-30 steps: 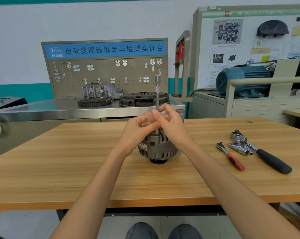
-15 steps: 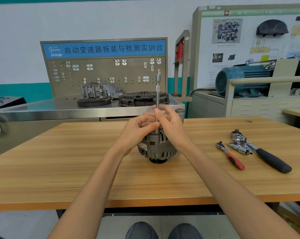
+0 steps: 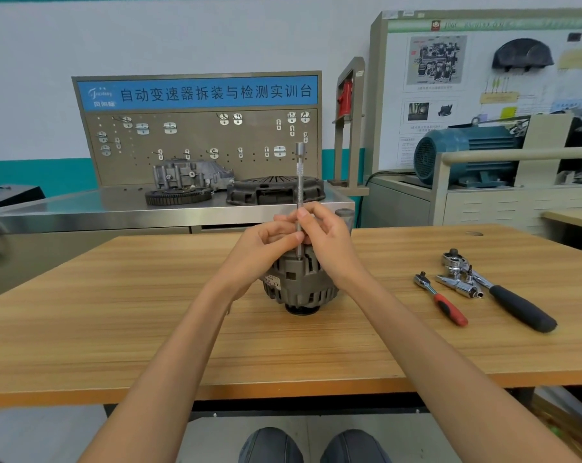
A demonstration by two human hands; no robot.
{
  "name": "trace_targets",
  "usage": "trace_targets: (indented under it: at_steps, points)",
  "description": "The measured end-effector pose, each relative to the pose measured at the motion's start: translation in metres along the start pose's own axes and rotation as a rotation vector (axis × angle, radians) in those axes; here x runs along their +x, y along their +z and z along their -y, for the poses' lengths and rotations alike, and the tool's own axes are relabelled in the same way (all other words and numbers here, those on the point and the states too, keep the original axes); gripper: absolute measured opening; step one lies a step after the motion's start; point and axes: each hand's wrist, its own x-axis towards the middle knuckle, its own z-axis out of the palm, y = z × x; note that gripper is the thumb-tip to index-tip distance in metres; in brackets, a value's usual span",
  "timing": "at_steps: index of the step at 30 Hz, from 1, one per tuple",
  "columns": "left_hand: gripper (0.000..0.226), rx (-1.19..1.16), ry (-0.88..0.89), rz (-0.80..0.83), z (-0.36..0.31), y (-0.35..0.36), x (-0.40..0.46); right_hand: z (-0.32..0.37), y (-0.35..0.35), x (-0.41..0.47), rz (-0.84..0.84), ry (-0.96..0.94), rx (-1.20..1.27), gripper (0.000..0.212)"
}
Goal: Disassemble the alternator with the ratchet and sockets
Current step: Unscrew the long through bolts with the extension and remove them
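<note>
Alternator (image 3: 299,289): ribbed grey metal drum

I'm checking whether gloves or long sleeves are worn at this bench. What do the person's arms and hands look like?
Both arms are bare as far up as the picture shows, with no sleeves in view. The left hand and right hand wear no gloves. No watch, ring or bracelet is visible on them. The fingernails look short and unpainted.

I see matt grey cast-metal alternator (image 3: 299,289) on wood-grain table (image 3: 116,312). Extension bar (image 3: 299,182) is dull steel w/ knurled band; ratchets (image 3: 463,279) glossy chrome, grips rubbery-looking.
</note>
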Motion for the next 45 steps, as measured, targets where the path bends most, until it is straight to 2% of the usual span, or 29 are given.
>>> trace_targets:
  at_steps: [4,9,19,26,33,36,40,45]
  points:
    - [0.009,0.001,-0.016,-0.026,0.0006,0.0012,0.0013,0.0022,0.0012,-0.0013,0.006,-0.017,0.017,0.023]
    - [0.007,0.015,-0.010,-0.051,0.0007,0.0028,0.0013,0.0026,-0.0001,-0.0024,-0.017,0.035,0.037,0.007]
    - [0.014,0.029,-0.006,-0.041,0.0002,0.0028,0.0006,0.0025,-0.0013,-0.0022,0.001,-0.024,-0.001,0.017]
    - [0.012,0.045,-0.010,-0.047,-0.0001,0.0020,-0.0009,0.0029,0.0000,-0.0030,0.002,-0.042,0.007,0.024]
    - [0.009,0.083,-0.038,-0.068,-0.0011,0.0030,0.0018,0.0021,0.0019,-0.0038,-0.023,-0.015,-0.010,0.009]
    - [0.003,0.084,-0.029,-0.093,-0.0002,0.0044,0.0014,0.0025,0.0015,-0.0032,-0.011,-0.023,0.009,0.015]
    - [0.018,0.046,-0.016,-0.027,0.0019,0.0016,0.0008,0.0016,0.0000,-0.0028,-0.003,-0.030,-0.001,0.023]
    - [0.015,0.021,-0.007,-0.004,-0.0003,0.0002,-0.0012,0.0001,-0.0002,-0.0025,0.006,-0.016,-0.017,0.027]
